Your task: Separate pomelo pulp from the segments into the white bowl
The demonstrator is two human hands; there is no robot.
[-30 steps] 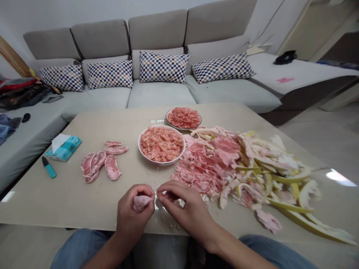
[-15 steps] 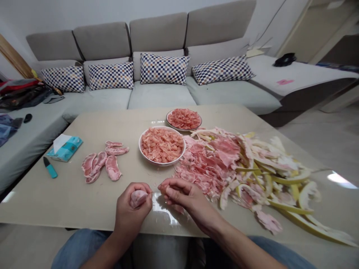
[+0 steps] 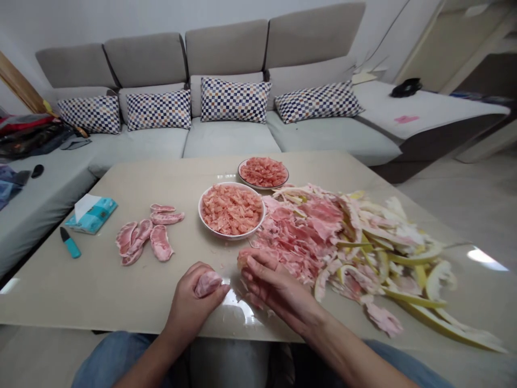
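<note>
My left hand point(image 3: 193, 293) is closed around a pale pink pomelo segment point(image 3: 208, 284), which pokes out between thumb and fingers. To its right, my right hand point(image 3: 274, 285) pinches a small piece of pomelo flesh point(image 3: 243, 258), mostly covered by the fingertips. Just beyond both hands stands a white bowl point(image 3: 199, 210) heaped with peeled pomelo flesh point(image 3: 232, 207). Beside my right hand spreads a pile of pink membranes point(image 3: 294, 237). Several unpeeled segments point(image 3: 161, 242) lie on the table to the left.
A dark-rimmed plate point(image 3: 263, 188) with more flesh stands behind the bowl. Yellow-green pomelo rinds point(image 3: 407, 293) cover the table's right side. A blue tissue pack point(image 3: 93, 214) and a teal-handled knife point(image 3: 70, 243) lie at the left. A grey sofa point(image 3: 230, 137) runs behind.
My hands have moved apart. The right hand has shifted slightly right and away from me with the flesh; the left has turned, showing more of the segment.
</note>
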